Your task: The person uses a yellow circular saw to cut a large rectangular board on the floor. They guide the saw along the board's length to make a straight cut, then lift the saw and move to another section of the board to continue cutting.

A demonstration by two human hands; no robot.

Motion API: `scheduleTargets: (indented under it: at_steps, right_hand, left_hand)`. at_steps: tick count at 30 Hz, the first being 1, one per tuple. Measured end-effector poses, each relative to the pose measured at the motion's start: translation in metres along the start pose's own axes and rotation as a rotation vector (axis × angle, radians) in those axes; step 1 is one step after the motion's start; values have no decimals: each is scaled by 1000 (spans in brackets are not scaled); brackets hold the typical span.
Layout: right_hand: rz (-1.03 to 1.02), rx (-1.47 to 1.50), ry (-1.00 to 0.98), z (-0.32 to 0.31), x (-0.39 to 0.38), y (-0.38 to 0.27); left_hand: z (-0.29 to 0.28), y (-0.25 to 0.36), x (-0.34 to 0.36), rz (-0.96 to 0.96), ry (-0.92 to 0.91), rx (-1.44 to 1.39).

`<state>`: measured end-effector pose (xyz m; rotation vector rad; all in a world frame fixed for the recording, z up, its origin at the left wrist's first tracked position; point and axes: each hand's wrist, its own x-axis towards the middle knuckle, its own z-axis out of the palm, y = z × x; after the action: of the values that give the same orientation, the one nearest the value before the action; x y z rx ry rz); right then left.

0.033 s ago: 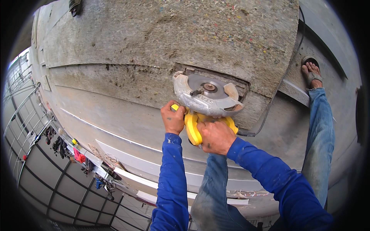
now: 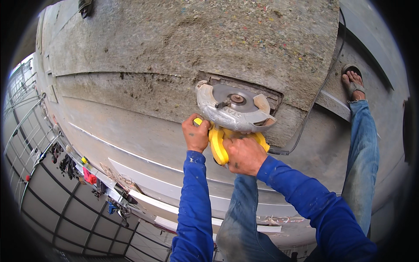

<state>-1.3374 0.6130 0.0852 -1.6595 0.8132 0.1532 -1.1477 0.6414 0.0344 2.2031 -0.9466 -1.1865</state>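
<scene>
Both my hands hold a yellow circular saw with a silver guard [image 2: 238, 115]. My left hand [image 2: 195, 133] is closed round a yellow front grip left of the body. My right hand [image 2: 246, 155] wraps the yellow rear handle [image 2: 217, 146]. The grey round blade [image 2: 248, 98] faces up toward me, with a rusty-brown hub at its middle and a small black lever on the guard. Its far side lies over a rectangular recess [image 2: 275, 94] in a rough, speckled board [image 2: 187, 39]. Whether the blade touches the recess cannot be made out.
A black power cord [image 2: 307, 118] runs from the saw up along the board's right edge. My sandalled foot [image 2: 352, 81] is at the right, near a metal strip [image 2: 334, 105]. A long board strip [image 2: 131, 89] lies left of the saw. Assorted gear [image 2: 89, 174] lines the lower left.
</scene>
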Motion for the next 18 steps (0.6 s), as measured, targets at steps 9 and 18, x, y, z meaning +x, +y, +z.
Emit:
scheduleTargets:
  at_steps: [9,18]
  right_hand:
    - [-4,-7,35,4,10,-5]
    - [-2,-7,7,6,21,-11]
  left_hand:
    - [-7,-2,8,-50,45,-77]
    - [-16,-4,13,-54,33,-113]
